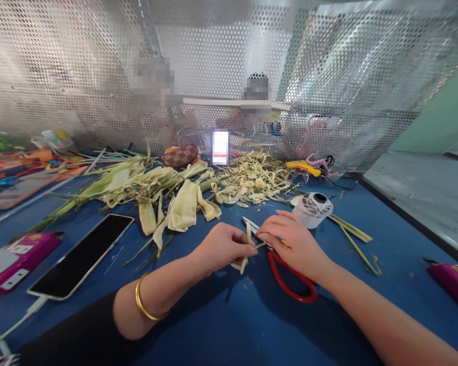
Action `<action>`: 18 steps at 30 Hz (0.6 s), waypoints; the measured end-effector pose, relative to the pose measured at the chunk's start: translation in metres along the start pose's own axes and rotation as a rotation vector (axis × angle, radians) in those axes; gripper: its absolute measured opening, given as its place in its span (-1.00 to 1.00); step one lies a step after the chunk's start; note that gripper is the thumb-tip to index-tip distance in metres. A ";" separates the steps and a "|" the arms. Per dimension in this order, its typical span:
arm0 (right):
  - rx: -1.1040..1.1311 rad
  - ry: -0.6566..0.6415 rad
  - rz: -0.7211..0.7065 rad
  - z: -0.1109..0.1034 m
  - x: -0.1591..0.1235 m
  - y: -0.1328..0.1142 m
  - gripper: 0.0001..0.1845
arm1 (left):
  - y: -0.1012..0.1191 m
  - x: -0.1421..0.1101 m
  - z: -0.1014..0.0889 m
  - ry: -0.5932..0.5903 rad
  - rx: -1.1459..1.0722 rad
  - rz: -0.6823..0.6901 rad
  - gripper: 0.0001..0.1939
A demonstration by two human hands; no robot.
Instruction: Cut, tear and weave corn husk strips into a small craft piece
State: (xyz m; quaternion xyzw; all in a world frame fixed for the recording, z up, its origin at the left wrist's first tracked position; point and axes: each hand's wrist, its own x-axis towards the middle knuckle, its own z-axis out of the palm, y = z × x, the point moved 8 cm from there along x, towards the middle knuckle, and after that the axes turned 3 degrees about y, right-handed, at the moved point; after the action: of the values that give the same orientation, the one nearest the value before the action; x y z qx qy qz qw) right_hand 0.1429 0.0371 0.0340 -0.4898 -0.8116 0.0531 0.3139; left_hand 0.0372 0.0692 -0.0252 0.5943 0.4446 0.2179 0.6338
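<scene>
Head view: the left hand (229, 246) pinches a pale husk strip (248, 233) between closed thumb and fingers. Just beside that pinch, the right hand (288, 235) curls over red-handled scissors (275, 273), though what it grips I cannot tell.

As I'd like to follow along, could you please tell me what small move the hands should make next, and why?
Perhaps gently draw the thin strand taut: the left hand pinches a pale strip, and the strand runs from its fingertips toward the right hand.
</scene>
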 end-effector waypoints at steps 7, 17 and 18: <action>0.289 0.094 0.248 0.004 -0.005 0.004 -0.82 | -0.003 0.000 0.009 -0.032 0.148 0.090 -0.73; 0.465 0.191 0.500 0.011 -0.011 0.031 -0.76 | 0.008 -0.007 0.011 -0.056 0.185 0.123 -0.73; 0.493 0.177 0.499 0.011 -0.010 0.033 -0.76 | 0.006 -0.007 0.012 -0.069 0.138 0.103 -0.69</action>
State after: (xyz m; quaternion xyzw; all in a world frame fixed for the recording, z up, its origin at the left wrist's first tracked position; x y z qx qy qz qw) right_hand 0.1653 0.0478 0.0080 -0.5853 -0.5994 0.2796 0.4690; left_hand 0.0448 0.0586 -0.0184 0.6658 0.4050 0.1986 0.5943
